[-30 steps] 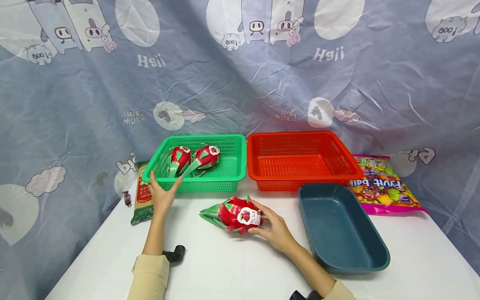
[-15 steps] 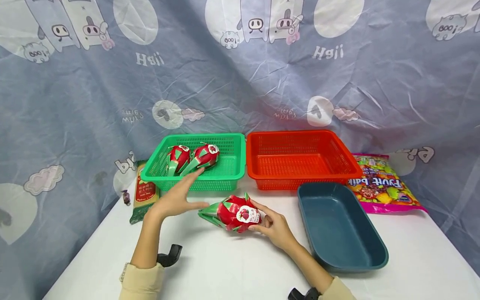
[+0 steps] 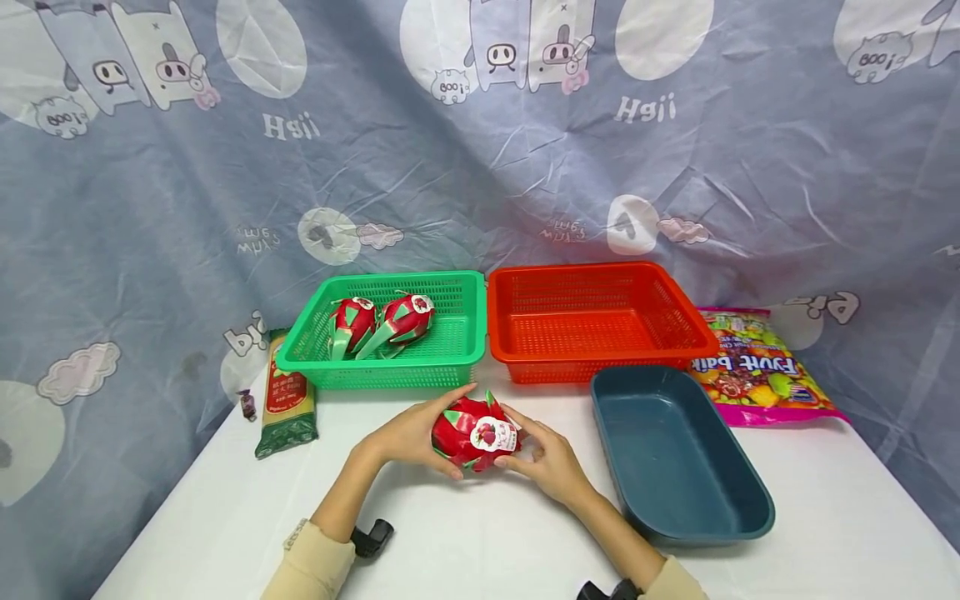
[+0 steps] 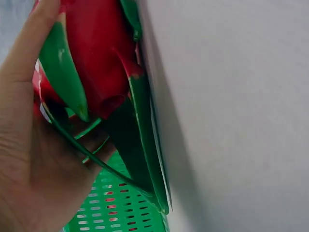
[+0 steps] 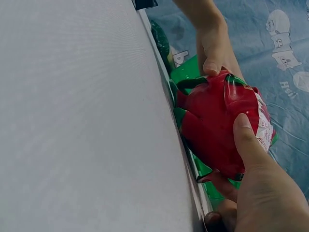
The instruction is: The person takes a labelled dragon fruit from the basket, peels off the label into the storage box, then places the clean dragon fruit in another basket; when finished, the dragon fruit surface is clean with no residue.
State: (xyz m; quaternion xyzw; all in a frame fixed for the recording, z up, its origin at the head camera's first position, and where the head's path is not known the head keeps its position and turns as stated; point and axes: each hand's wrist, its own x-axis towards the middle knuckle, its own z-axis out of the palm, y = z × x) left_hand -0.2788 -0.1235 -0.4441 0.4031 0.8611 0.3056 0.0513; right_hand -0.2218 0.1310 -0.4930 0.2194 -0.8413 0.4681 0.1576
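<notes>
Between both hands at the front middle of the table is a dragon fruit (image 3: pixel 463 427), red with green leafy scales and a white label. My left hand (image 3: pixel 408 435) grips its leafy end, thumb on the near side and fingers on the far side. In the left wrist view the long green leaves (image 4: pixel 140 140) stretch past the palm. At the other end my right hand (image 3: pixel 551 462) holds the fruit, its thumb (image 5: pixel 245 133) pressed beside the label. Two more dragon fruits, one on the left (image 3: pixel 352 321) and one on the right (image 3: pixel 405 318), lie in the green basket (image 3: pixel 397 377).
A red basket (image 3: pixel 600 367) stands beside the green one. To the right is a dark blue tub (image 3: pixel 675 467), with a colourful fruit candy bag (image 3: pixel 765 367) behind it. At left lie a red-and-green packet (image 3: pixel 287 404) and a small wrapped candy (image 3: pixel 247 405).
My left hand has left the green basket's rim, moved right and down, and taken hold of the dragon fruit's leafy end. The right hand stays on the fruit.
</notes>
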